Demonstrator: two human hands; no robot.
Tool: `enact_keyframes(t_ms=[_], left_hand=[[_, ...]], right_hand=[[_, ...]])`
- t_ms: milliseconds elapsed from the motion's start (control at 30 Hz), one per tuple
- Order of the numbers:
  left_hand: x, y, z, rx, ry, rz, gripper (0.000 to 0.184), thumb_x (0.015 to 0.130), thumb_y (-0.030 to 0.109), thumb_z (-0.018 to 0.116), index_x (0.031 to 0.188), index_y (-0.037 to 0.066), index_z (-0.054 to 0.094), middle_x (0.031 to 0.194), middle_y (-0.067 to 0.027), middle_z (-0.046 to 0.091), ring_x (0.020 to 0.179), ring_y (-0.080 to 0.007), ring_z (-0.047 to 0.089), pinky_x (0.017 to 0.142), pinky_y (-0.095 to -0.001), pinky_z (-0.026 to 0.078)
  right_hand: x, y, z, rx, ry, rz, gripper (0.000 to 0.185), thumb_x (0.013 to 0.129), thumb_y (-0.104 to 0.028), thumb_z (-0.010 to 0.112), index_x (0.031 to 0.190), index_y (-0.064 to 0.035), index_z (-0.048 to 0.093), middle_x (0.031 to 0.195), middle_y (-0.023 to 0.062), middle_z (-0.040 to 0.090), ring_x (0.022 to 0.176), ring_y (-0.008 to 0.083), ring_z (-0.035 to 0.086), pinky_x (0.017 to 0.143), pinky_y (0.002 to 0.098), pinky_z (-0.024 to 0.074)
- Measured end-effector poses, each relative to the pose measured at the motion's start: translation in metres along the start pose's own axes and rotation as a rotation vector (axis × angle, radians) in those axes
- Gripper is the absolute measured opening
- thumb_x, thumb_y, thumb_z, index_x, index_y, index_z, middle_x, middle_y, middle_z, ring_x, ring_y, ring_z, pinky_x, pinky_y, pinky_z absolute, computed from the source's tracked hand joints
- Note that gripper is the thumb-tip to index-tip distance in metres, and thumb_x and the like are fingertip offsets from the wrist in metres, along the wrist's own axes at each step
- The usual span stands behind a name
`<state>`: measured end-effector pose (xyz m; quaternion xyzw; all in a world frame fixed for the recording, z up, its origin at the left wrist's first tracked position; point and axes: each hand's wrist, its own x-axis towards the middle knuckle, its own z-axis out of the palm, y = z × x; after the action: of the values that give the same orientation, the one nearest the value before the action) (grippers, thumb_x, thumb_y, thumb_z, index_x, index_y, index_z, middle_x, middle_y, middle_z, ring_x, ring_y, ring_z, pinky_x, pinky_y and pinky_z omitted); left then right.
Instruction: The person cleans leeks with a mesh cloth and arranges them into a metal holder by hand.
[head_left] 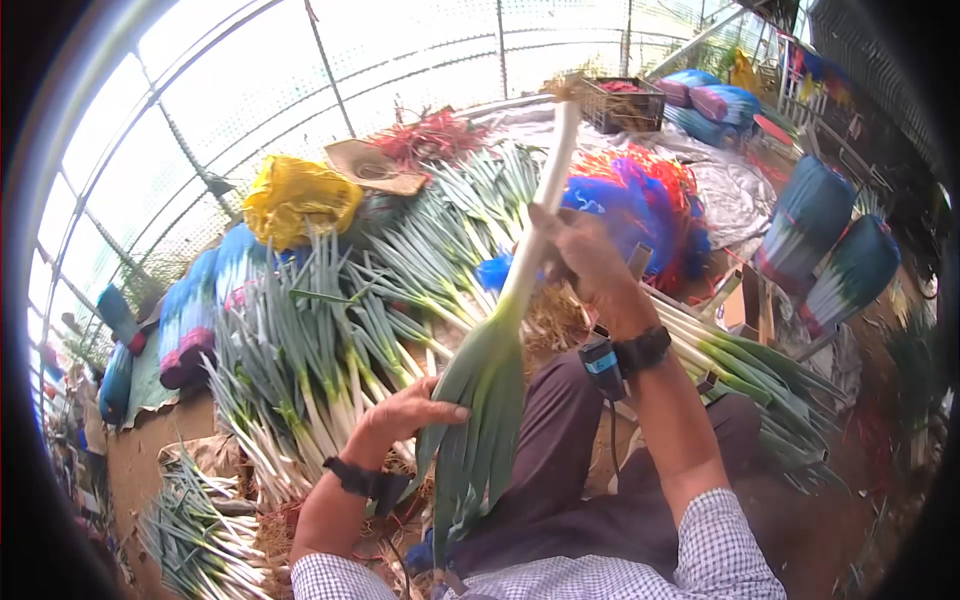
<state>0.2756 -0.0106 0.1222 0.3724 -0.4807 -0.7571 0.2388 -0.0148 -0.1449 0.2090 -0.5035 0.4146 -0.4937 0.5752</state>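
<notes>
One large leek (478,375) slants across the middle of the view, its root end up and its flat green leaves hanging down. My right hand (583,250) grips the white shaft, fingers closed around it. Lower down, my left hand (415,408) is closed on the leaves, with the thumb lying across the front of them. Behind and left of this leek lies a broad heap of leeks (310,350). Past my right forearm, more leeks (740,355) lie with their leaves toward the lower right.
A smaller leek pile (200,530) lies at lower left. Netted bundles (190,320) line the left side, and others (810,215) stand at right. Behind are a yellow bag (300,200), a straw hat (375,167), blue netting (615,205) and a black crate (622,105).
</notes>
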Motion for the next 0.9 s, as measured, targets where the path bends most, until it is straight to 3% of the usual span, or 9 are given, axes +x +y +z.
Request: enact_keyframes(t_ms=[167, 267, 400, 500, 567, 633, 733, 833, 900], left_hand=[[-0.033, -0.014, 0.000, -0.112, 0.284, -0.032, 0.052, 0.081, 0.016, 0.080, 0.127, -0.003, 0.066, 0.107, -0.0063, 0.075, 0.094, -0.0146, 0.070, 0.089, -0.0293, 0.054], [-0.048, -0.010, 0.014, -0.150, 0.498, -0.126, 0.053, 0.077, 0.014, 0.075, 0.125, -0.003, 0.064, 0.110, -0.0096, 0.073, 0.097, -0.0183, 0.068, 0.091, -0.0309, 0.053], [-0.048, -0.040, -0.014, -0.323, 0.363, -0.153, 0.058, 0.074, 0.017, 0.075, 0.127, -0.004, 0.062, 0.110, -0.0104, 0.073, 0.096, -0.0197, 0.068, 0.091, -0.0323, 0.053], [-0.061, -0.079, -0.025, -0.275, 0.561, -0.147, 0.055, 0.076, 0.019, 0.079, 0.123, -0.006, 0.065, 0.104, -0.0085, 0.074, 0.093, -0.0188, 0.070, 0.089, -0.0319, 0.054], [-0.056, -0.073, -0.025, -0.311, 0.658, -0.169, 0.053, 0.076, 0.016, 0.081, 0.120, -0.008, 0.067, 0.104, -0.0091, 0.075, 0.094, -0.0193, 0.070, 0.093, -0.0330, 0.053], [-0.054, -0.062, -0.029, -0.405, 0.569, -0.231, 0.054, 0.074, 0.014, 0.082, 0.121, -0.008, 0.067, 0.106, -0.0100, 0.075, 0.095, -0.0198, 0.070, 0.094, -0.0333, 0.053], [-0.059, -0.101, -0.057, -0.546, 0.428, -0.298, 0.056, 0.071, 0.011, 0.082, 0.121, -0.008, 0.068, 0.110, -0.0107, 0.075, 0.097, -0.0203, 0.070, 0.096, -0.0344, 0.053], [-0.061, -0.108, -0.064, -0.514, 0.443, -0.371, 0.055, 0.071, 0.013, 0.083, 0.120, -0.007, 0.070, 0.110, -0.0096, 0.075, 0.098, -0.0195, 0.069, 0.095, -0.0348, 0.052], [-0.055, -0.088, -0.055, -0.525, 0.455, -0.399, 0.052, 0.075, 0.014, 0.083, 0.120, -0.004, 0.068, 0.103, -0.0063, 0.073, 0.089, -0.0167, 0.068, 0.083, -0.0317, 0.054]], right_hand=[[0.018, 0.019, -0.009, -0.191, -0.363, -0.070, 0.040, 0.100, -0.033, 0.070, 0.121, 0.0009, 0.067, 0.092, 0.0111, 0.075, 0.070, 0.0142, 0.072, 0.062, 0.0282, 0.0592], [0.043, 0.033, -0.016, 0.054, -0.239, -0.108, 0.037, 0.100, -0.028, 0.070, 0.121, 0.0027, 0.065, 0.097, 0.0123, 0.075, 0.074, 0.0159, 0.072, 0.067, 0.0309, 0.0597], [0.102, 0.114, -0.023, 0.205, 0.258, -0.070, 0.035, 0.098, -0.018, 0.070, 0.125, 0.0034, 0.064, 0.099, 0.0130, 0.075, 0.072, 0.0147, 0.072, 0.061, 0.0276, 0.0592], [0.136, 0.204, -0.023, -0.019, 0.324, 0.163, 0.042, 0.091, -0.020, 0.075, 0.125, 0.0027, 0.065, 0.101, 0.0145, 0.075, 0.076, 0.0207, 0.073, 0.067, 0.0334, 0.0606], [0.157, 0.278, -0.030, -0.393, 0.377, 0.089, 0.045, 0.087, -0.019, 0.078, 0.122, 0.0048, 0.065, 0.107, 0.0180, 0.073, 0.086, 0.0254, 0.073, 0.071, 0.0351, 0.0607], [0.157, 0.268, -0.019, -0.761, 0.321, 0.121, 0.062, 0.078, -0.018, 0.082, 0.129, 0.0086, 0.059, 0.119, 0.0245, 0.069, 0.107, 0.0374, 0.069, 0.089, 0.0419, 0.0575], [0.190, 0.318, -0.025, -0.899, 0.282, -0.098, 0.075, 0.074, -0.016, 0.083, 0.138, 0.0077, 0.051, 0.126, 0.0269, 0.064, 0.116, 0.0413, 0.063, 0.101, 0.0444, 0.0512], [0.227, 0.342, -0.022, -1.132, 0.231, -0.088, 0.089, 0.075, -0.016, 0.083, 0.150, -0.0002, 0.038, 0.133, 0.0256, 0.058, 0.116, 0.0445, 0.061, 0.100, 0.0482, 0.0517], [0.244, 0.351, -0.015, -1.241, 0.173, -0.004, 0.089, 0.082, -0.012, 0.079, 0.155, -0.0076, 0.028, 0.135, 0.0213, 0.057, 0.119, 0.0463, 0.059, 0.095, 0.0518, 0.0547]])
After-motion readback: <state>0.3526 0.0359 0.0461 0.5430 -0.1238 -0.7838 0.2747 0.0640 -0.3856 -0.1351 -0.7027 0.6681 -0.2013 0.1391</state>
